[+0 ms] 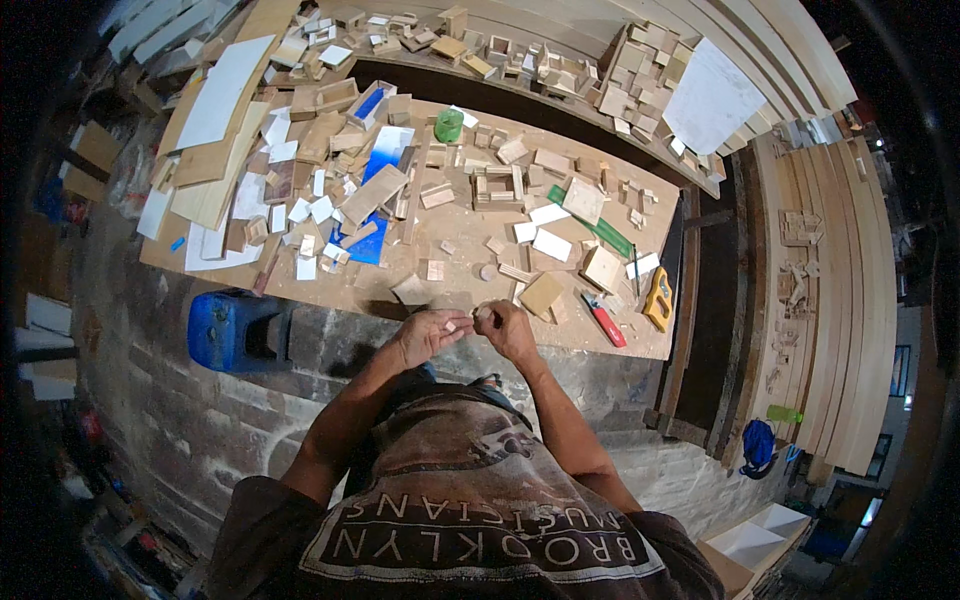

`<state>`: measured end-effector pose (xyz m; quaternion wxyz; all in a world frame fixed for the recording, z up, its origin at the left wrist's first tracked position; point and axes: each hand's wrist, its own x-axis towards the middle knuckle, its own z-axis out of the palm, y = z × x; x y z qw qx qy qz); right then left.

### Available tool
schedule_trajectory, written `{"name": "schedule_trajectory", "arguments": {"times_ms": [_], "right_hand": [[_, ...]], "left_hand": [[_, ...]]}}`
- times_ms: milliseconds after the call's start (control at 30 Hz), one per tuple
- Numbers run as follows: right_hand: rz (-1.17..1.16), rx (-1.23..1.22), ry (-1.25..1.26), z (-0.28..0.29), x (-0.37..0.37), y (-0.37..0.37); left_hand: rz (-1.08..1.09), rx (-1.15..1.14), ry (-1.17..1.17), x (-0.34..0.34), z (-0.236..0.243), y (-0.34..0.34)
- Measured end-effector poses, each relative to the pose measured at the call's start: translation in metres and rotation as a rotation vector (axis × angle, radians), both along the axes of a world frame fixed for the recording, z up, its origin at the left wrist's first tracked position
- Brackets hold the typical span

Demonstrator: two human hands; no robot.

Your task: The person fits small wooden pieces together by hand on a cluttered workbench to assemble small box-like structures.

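Both my hands meet at the near edge of the wooden workbench (390, 318), slightly in front of my body. My left hand (425, 340) is turned palm up, its fingers curled around a small pale wooden piece (450, 327). Close beside it, my right hand (510, 332) is closed in a pinch. Its fingertips hide what they hold, if anything. Just past the hands lie a thin wooden offcut (411, 290), a small round wooden disc (488, 271) and a square wooden block (542, 294).
Right of my hands lie a red-handled tool (605, 322) and a yellow-handled tool (658, 300). A green strip (612, 238) and small wooden box frames (498, 188) sit farther back. Scraps and white pieces crowd the left. A blue plastic stool (222, 332) stands below the bench.
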<state>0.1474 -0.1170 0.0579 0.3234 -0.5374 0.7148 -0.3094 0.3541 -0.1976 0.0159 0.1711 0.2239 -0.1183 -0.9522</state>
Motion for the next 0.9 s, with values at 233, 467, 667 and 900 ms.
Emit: {"name": "schedule_trajectory", "arguments": {"times_ms": [233, 467, 667, 900], "right_hand": [[0.168, -0.170, 0.252, -0.018, 0.013, -0.041], [0.338, -0.040, -0.166, 0.026, 0.024, -0.051], [0.297, -0.137, -0.109, 0.032, 0.016, -0.041], [0.213, -0.072, -0.134, 0.022, -0.017, -0.056]], "left_hand": [[-0.031, -0.266, -0.302, 0.016, 0.000, -0.014], [-0.015, -0.157, -0.170, 0.015, 0.008, -0.024], [-0.092, -0.181, -0.161, -0.004, 0.014, -0.031], [0.034, -0.254, -0.351, -0.013, 0.002, -0.021]]}}
